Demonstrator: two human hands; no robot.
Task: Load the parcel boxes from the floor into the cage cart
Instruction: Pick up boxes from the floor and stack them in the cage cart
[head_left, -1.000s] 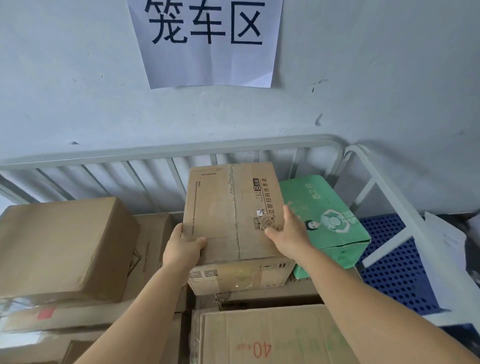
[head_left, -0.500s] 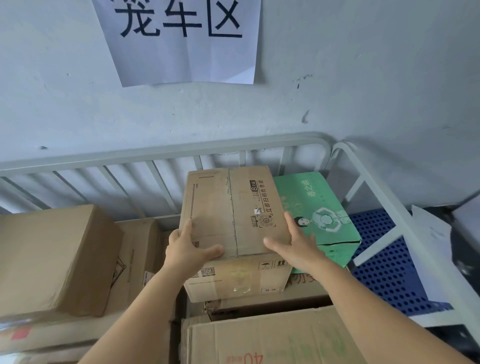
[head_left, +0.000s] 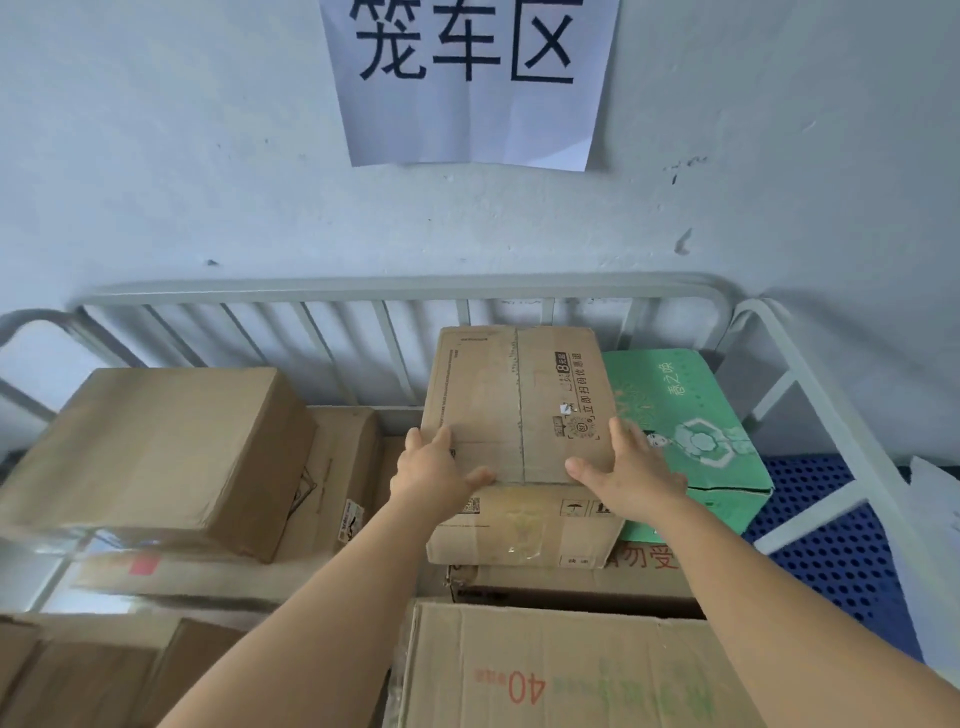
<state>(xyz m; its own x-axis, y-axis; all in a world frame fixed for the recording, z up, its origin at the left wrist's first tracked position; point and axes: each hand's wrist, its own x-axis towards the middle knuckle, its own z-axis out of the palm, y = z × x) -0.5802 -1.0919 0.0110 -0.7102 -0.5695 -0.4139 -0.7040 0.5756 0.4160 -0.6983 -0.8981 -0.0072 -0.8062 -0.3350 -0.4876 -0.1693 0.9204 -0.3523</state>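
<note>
Wall-side cage cart (head_left: 405, 288): scuffed (taped) parcel box (head_left: 519, 395)

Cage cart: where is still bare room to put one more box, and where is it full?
Bare room: the blue perforated floor at the right, between the green box and the cart's right rail. Crowded: the left and middle, stacked with brown boxes. Both hands, left and right, rest on the middle brown box.
</note>
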